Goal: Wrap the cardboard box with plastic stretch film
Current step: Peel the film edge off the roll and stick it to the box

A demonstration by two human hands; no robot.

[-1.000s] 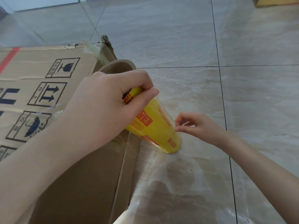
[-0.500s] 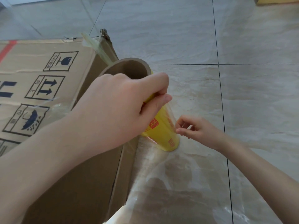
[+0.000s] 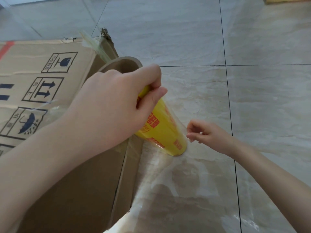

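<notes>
A large brown cardboard box [image 3: 42, 78] with printed handling symbols fills the left side, standing on a tiled floor. A roll of stretch film [image 3: 161, 130] with a yellow label and red print stands upright beside the box's right face, its open brown core at the top. My left hand [image 3: 117, 105] grips the roll near its top. My right hand [image 3: 207, 133] is low beside the roll's base, fingers pinching the clear film [image 3: 181, 179] that spreads away from the roll over the floor and along the box's lower corner.
Pale marble-look floor tiles [image 3: 260, 106] with dark grout lines lie to the right and behind. A yellowish box corner [image 3: 286, 0] shows at the top right. A torn strip of tape [image 3: 94, 46] sticks up from the box's far corner.
My right hand has shifted slightly right and away from the roll with the film. My left hand keeps its grip near the roll's top.
</notes>
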